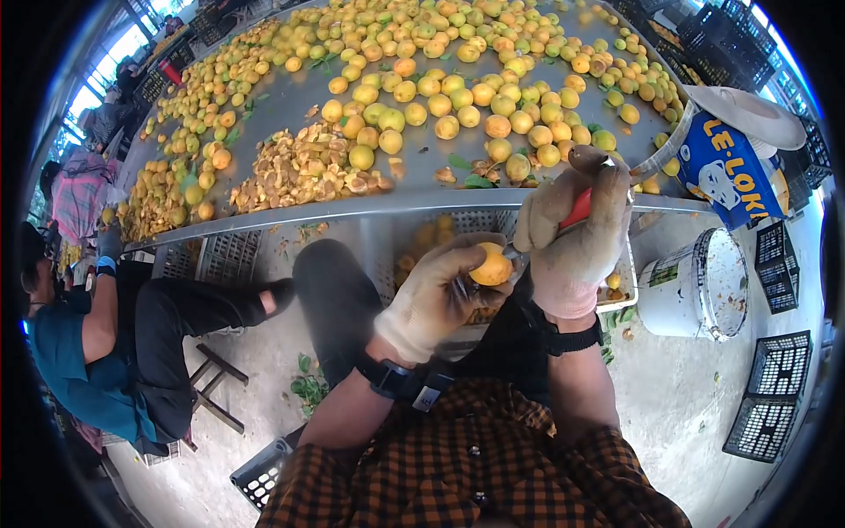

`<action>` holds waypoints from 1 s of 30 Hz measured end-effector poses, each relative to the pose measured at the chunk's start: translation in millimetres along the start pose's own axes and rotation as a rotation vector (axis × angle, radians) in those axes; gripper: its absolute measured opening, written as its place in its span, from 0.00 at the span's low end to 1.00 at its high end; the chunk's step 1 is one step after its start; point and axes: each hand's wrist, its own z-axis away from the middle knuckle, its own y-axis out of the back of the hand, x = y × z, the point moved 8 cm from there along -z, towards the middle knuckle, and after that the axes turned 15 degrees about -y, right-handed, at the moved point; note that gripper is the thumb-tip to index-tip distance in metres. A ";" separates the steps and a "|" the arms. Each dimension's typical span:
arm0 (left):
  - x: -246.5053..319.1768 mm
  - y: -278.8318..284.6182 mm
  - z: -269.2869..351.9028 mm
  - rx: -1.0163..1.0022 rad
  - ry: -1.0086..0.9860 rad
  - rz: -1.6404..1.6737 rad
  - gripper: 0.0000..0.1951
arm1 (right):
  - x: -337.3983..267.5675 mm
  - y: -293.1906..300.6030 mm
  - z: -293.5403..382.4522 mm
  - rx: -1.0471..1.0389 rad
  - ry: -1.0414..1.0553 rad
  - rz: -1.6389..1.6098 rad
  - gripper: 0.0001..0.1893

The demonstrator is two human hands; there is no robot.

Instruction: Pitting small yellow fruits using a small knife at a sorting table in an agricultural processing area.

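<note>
My left hand (pixel 432 294), in a stained white work glove, holds a yellow apricot-like fruit (pixel 492 265) between thumb and fingers, below the table's front edge. My right hand (pixel 577 231), gloved the same way, grips the red handle of a small hand tool (pixel 575 210). A short metal part of that tool reaches down to the right side of the fruit; its tip is hidden there. Beyond both hands, a metal table (pixel 422 168) carries many whole yellow fruits (pixel 469 115). A heap of cut fruit pieces (pixel 297 165) lies near its front edge, left of my hands.
A white bucket (pixel 723 284) stands on the floor at right, near black plastic crates (pixel 779 366). A blue printed bag (pixel 726 171) and a pale hat (pixel 746 115) are at the table's right corner. Fruit-filled crates sit beneath the table. At left sits another person (pixel 86 356).
</note>
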 end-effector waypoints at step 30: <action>4.7 28.4 -17.2 0.413 -0.065 0.096 0.14 | 27.6 -22.2 -20.7 0.206 -0.035 0.155 0.05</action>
